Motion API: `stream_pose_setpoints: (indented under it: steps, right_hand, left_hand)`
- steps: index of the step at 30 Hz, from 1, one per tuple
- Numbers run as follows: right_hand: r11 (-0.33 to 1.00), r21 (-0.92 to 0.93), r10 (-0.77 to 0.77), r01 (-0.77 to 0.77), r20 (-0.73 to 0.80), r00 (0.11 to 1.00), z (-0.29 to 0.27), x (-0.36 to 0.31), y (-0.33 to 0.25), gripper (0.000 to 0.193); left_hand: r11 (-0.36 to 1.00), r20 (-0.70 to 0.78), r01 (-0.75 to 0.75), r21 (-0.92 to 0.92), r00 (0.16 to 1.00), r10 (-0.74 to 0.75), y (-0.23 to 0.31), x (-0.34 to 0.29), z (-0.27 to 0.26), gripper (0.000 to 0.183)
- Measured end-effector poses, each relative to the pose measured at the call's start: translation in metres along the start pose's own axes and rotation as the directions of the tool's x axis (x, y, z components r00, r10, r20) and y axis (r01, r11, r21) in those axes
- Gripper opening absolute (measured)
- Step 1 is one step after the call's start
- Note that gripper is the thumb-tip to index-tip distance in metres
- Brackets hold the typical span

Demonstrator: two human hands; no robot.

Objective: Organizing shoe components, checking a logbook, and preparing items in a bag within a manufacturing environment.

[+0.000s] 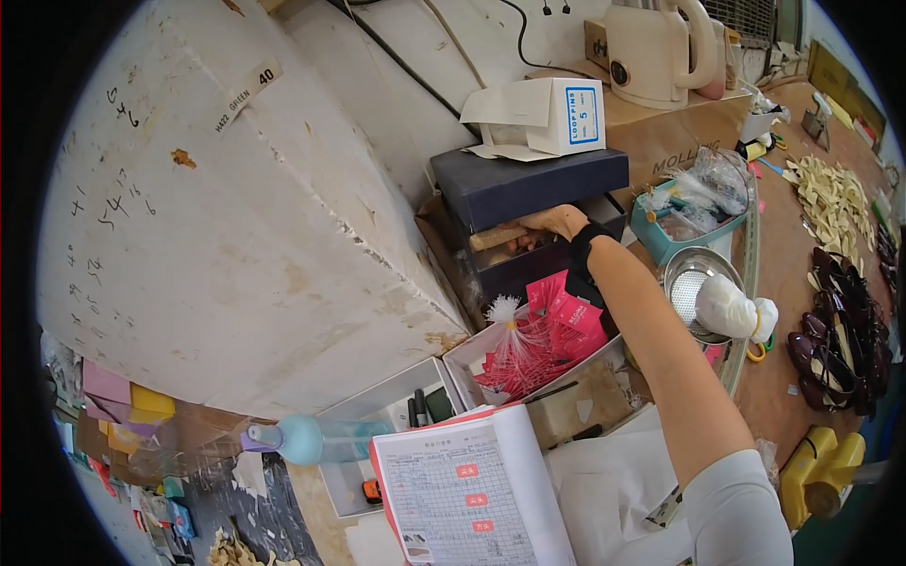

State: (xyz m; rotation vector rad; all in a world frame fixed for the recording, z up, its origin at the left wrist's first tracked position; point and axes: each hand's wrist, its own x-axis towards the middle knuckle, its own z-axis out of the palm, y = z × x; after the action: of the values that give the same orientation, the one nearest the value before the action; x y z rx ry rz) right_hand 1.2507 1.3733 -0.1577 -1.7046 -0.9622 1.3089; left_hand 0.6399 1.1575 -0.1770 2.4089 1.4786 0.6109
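My right hand [552,226] reaches in from the lower right, a black band round its wrist and a white sleeve on the upper arm. It is inside a dark box [528,275], just under the raised dark lid [538,181]. The fingers are curled round a tan, stick-like piece [495,236] whose end sticks out on the left; its exact kind is unclear. Below the forearm, a white tray [460,363] holds pink tags with clear loop strings [566,316]. Handwritten paper sheets [444,486] with red labels lie in front. My left hand does not show.
A white carton [557,118] rests on the lid. To the right are a blue box with plastic bags [661,231], a metal strainer [684,283], dark shoes [830,349] and a cream kettle [651,57]. A spray bottle [321,440] lies by a white wall-like block [236,236].
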Motion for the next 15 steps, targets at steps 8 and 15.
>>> stream_pose_setpoints:
  steps: [8,15]
  right_hand:
    - [0.997,-0.078,0.009,-0.013,-0.044,0.999,-0.004,-0.003,0.006,0.032]
    - [0.978,-0.174,0.101,-0.112,-0.07,0.992,-0.028,-0.002,-0.004,0.031]
  left_hand:
    - [1.0,0.014,0.021,0.004,1.0,-0.021,0.0,-0.002,0.001,0.055]
    - [0.998,0.049,0.059,0.026,0.997,-0.061,-0.009,-0.005,0.0,0.055]
